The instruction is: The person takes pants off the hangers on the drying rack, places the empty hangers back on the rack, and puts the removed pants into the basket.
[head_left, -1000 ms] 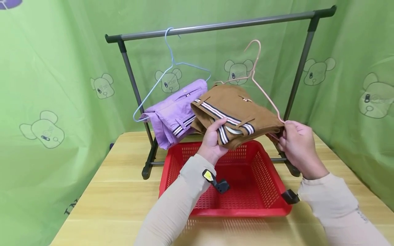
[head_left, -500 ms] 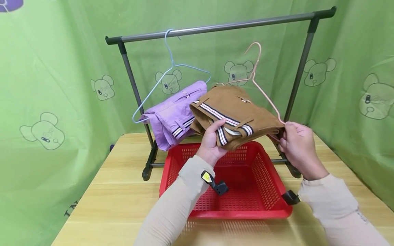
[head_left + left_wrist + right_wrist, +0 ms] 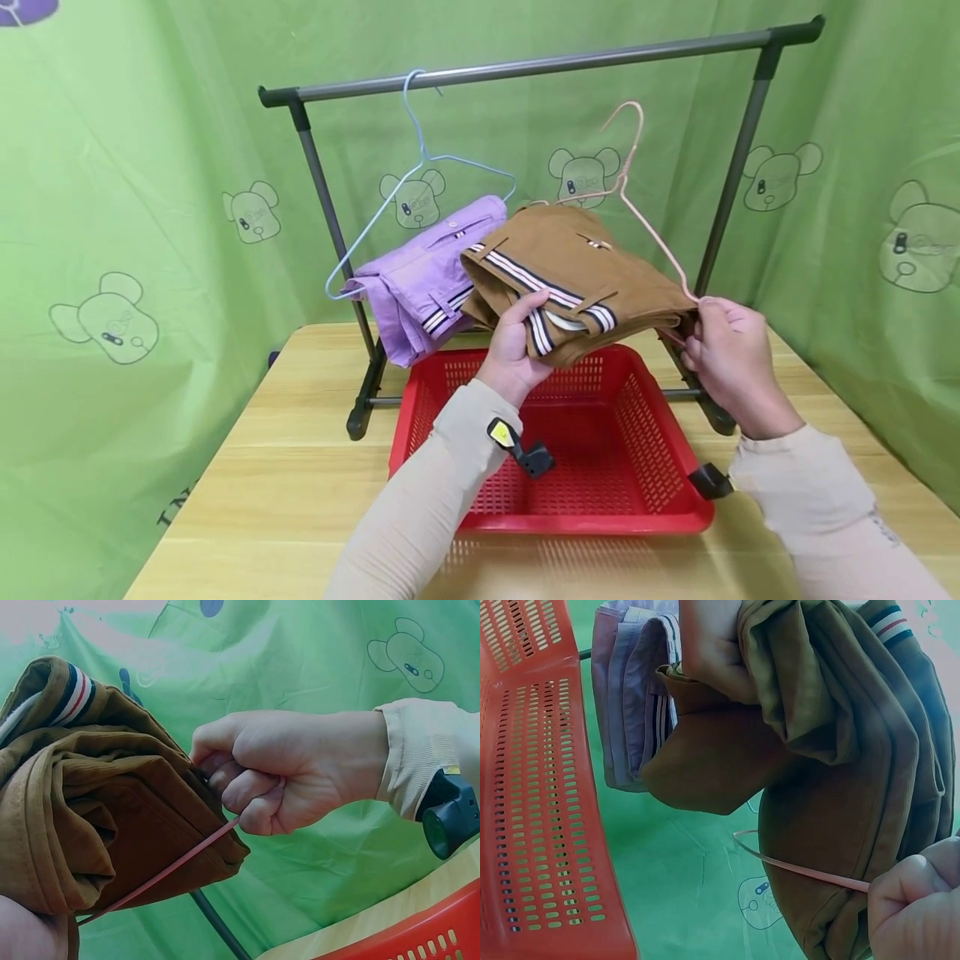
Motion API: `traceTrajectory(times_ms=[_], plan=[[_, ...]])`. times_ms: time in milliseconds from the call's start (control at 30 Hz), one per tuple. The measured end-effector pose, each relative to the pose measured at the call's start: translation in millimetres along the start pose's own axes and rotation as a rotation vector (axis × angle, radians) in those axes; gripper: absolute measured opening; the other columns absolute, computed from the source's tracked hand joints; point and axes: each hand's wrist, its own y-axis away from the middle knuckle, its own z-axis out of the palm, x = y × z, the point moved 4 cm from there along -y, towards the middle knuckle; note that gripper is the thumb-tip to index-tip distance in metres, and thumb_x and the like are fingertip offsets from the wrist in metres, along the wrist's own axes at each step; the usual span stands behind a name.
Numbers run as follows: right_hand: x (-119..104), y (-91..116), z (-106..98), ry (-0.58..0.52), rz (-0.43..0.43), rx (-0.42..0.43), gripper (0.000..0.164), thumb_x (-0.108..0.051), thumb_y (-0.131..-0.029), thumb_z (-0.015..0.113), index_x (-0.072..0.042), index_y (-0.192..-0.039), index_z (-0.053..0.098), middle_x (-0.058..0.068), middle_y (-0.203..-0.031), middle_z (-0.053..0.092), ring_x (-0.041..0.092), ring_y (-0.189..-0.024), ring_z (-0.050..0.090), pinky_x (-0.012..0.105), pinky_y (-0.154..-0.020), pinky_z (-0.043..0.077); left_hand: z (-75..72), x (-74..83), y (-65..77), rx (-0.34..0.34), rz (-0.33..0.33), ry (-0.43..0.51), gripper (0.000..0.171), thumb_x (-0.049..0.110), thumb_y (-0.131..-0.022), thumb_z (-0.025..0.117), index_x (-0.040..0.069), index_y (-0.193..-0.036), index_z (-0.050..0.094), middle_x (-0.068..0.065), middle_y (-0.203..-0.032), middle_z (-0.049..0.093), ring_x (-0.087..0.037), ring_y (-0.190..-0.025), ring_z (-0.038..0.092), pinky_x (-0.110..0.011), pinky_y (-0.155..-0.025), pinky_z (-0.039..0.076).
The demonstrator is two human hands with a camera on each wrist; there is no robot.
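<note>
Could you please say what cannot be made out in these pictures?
Head view: most fingers of the left hand, hidden under the brown garment.
Head view: part of the pink hanger, behind that garment.
Right wrist view: part of the right hand, cut off by the edge.

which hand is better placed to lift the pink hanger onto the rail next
Probably the right hand: it grips the pink hanger at one corner, while the left hand is occupied holding the folded brown trousers.
</note>
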Motion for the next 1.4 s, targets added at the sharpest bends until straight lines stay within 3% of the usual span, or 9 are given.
traceTrajectory(times_ms=[1167, 1400], plan=[[3.6, -3.5, -6.5, 0.015, 0.004, 0.022, 0.040, -0.006, -0.102, 0.034, -0.005, -0.063, 0.044, -0.002, -0.042, 0.037, 0.007, -0.033, 0.032, 0.027, -0.034, 0.024, 0.2, 5.1, 5.5, -0.020, 0.009, -0.003, 0.020, 0.015, -0.096, 0.044, 0.009, -0.092, 0.063, -0.001, -0.083, 0.068, -0.012, -0.075, 0.066, -0.025, -0.076, 0.053], [3.0, -3.4, -8.2, 0.031, 0.021, 0.041, 0.038, -0.007, -0.102, 0.036, -0.005, -0.065, 0.045, -0.002, -0.043, 0.038, 0.008, -0.033, 0.035, 0.025, -0.033, 0.029, 0.9, 7.1, 6.6, -0.037, 0.016, -0.011, 0.021, 0.015, -0.096, 0.043, 0.009, -0.091, 0.062, -0.001, -0.084, 0.068, -0.012, -0.076, 0.066, -0.025, -0.076, 0.053]])
